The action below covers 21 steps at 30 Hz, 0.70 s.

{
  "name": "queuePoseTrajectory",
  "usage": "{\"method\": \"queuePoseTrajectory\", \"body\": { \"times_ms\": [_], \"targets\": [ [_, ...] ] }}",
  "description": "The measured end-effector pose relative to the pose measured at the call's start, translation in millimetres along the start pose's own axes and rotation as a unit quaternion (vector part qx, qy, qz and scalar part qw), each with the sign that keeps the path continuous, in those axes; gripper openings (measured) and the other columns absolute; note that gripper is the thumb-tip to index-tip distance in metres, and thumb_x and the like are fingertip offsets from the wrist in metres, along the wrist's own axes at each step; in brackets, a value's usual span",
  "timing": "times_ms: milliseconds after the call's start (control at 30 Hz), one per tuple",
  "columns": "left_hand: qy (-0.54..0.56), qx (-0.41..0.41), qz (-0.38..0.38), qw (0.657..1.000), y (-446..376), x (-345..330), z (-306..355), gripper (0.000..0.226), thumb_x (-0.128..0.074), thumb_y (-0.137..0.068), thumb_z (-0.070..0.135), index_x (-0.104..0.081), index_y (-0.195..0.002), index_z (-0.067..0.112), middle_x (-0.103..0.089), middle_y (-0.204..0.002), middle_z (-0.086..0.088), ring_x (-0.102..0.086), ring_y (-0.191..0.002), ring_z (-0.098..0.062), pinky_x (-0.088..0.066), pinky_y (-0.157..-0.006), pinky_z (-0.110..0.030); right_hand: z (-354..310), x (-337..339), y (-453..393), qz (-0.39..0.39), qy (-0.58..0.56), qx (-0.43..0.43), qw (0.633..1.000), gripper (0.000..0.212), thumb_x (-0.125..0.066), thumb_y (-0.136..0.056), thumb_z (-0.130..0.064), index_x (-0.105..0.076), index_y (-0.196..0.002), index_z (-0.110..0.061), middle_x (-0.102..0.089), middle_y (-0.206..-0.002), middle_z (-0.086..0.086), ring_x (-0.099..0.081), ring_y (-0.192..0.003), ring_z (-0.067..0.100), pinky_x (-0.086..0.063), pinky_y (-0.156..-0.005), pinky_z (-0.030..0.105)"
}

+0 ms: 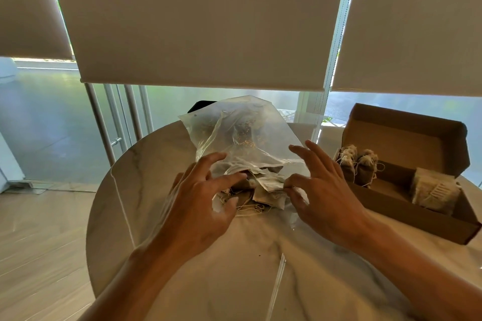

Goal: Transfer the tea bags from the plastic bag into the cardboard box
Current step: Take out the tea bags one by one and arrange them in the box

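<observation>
Head view: spread hands at plastic bag

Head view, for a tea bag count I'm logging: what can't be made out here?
- Tea bags in the clear crumpled plastic bag: the pile overlaps, film glare and the left hand and right hand cover parts; no count.
- Open brown cardboard box: near wall hides the lower part of the tea bags inside.
- Dark object behind the bag: mostly hidden, unidentifiable.
- Round marble table: near edge cut off by the frame.
</observation>
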<state>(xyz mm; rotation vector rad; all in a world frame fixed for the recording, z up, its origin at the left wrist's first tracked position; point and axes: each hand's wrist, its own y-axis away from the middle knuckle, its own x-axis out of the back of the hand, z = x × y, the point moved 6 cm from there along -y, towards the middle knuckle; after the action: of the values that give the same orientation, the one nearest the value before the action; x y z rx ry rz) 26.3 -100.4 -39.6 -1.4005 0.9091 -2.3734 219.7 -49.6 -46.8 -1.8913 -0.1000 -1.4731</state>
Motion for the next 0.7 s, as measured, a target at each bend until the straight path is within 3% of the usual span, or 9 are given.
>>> {"method": "queuePoseTrajectory", "body": {
  "times_ms": [133, 267, 333, 400, 467, 500, 600, 700],
  "targets": [
    [-0.013, -0.039, 0.011, 0.999, -11, 0, 12, 0.035, -0.066, -0.072, 0.049, -0.066, -0.107, 0.041, -0.045, -0.135, 0.013, -0.034, -0.101, 0.003, -0.036, -0.09, -0.031, -2, 19, 5, 0.046, -0.059, 0.015, 0.997, 0.013, -0.061, -0.087, -0.034, -0.07, -0.097, -0.032, -0.025, -0.154, -0.004, -0.001, -0.147, 0.015, -0.011, -0.111, 0.039],
    [0.052, -0.039, -0.002, 0.998, -26, -6, 25, 0.037, -0.059, -0.075, 0.054, -0.065, -0.109, 0.041, -0.045, -0.136, 0.015, -0.036, -0.108, 0.001, -0.033, -0.095, -0.028, -6, 31, 6, 0.056, -0.133, 0.015, 0.989, 0.018, -0.054, -0.085, -0.036, -0.068, -0.096, -0.036, -0.026, -0.151, -0.009, -0.014, -0.145, 0.017, -0.018, -0.112, 0.039],
    [0.084, -0.033, -0.002, 0.996, -35, -8, 29, 0.03, -0.057, -0.077, 0.054, -0.07, -0.099, 0.037, -0.05, -0.13, 0.017, -0.041, -0.109, -0.002, -0.037, -0.095, -0.029, -6, 35, 4, 0.067, -0.166, 0.001, 0.984, 0.014, -0.056, -0.084, -0.034, -0.064, -0.093, -0.041, -0.027, -0.146, -0.018, -0.02, -0.141, 0.01, -0.021, -0.11, 0.03],
    [0.104, -0.02, 0.002, 0.994, -43, -7, 30, 0.026, -0.062, -0.079, 0.053, -0.072, -0.092, 0.033, -0.055, -0.119, 0.019, -0.045, -0.107, -0.002, -0.038, -0.092, -0.022, -1, 37, 4, 0.073, -0.201, -0.024, 0.977, 0.013, -0.055, -0.084, -0.035, -0.061, -0.089, -0.046, -0.029, -0.138, -0.026, -0.027, -0.132, 0.001, -0.025, -0.104, 0.018],
    [0.135, 0.006, 0.007, 0.991, -50, -3, 29, 0.026, -0.063, -0.077, 0.051, -0.071, -0.09, 0.03, -0.059, -0.104, 0.021, -0.049, -0.099, 0.002, -0.035, -0.083, -0.006, 6, 39, 3, 0.078, -0.242, -0.049, 0.966, 0.012, -0.053, -0.082, -0.038, -0.06, -0.086, -0.047, -0.039, -0.132, -0.025, -0.039, -0.125, 0.001, -0.039, -0.099, 0.022],
    [0.164, 0.023, 0.008, 0.986, -53, -1, 28, 0.026, -0.061, -0.075, 0.052, -0.07, -0.088, 0.031, -0.059, -0.096, 0.023, -0.051, -0.093, 0.003, -0.035, -0.078, -0.005, 10, 39, 3, 0.08, -0.262, -0.066, 0.96, 0.011, -0.053, -0.082, -0.038, -0.06, -0.085, -0.046, -0.045, -0.127, -0.023, -0.045, -0.12, 0.002, -0.045, -0.097, 0.027],
    [0.252, 0.055, 0.011, 0.966, -63, 7, 23, 0.015, -0.064, -0.077, 0.043, -0.071, -0.081, 0.031, -0.062, -0.074, 0.021, -0.053, -0.071, 0.0, -0.044, -0.067, -0.017, 19, 39, 3, 0.072, -0.282, -0.097, 0.952, 0.016, -0.06, -0.086, -0.029, -0.061, -0.084, -0.044, -0.051, -0.114, -0.022, -0.053, -0.109, 0.003, -0.047, -0.092, 0.021],
    [0.277, 0.058, 0.018, 0.959, -71, 14, 23, 0.008, -0.066, -0.079, 0.036, -0.071, -0.08, 0.03, -0.066, -0.073, 0.014, -0.057, -0.067, -0.007, -0.046, -0.062, -0.016, 21, 37, 2, 0.046, -0.253, -0.093, 0.962, 0.019, -0.062, -0.087, -0.027, -0.06, -0.082, -0.045, -0.046, -0.109, -0.03, -0.051, -0.109, 0.003, -0.044, -0.089, 0.016]
  ]
}}
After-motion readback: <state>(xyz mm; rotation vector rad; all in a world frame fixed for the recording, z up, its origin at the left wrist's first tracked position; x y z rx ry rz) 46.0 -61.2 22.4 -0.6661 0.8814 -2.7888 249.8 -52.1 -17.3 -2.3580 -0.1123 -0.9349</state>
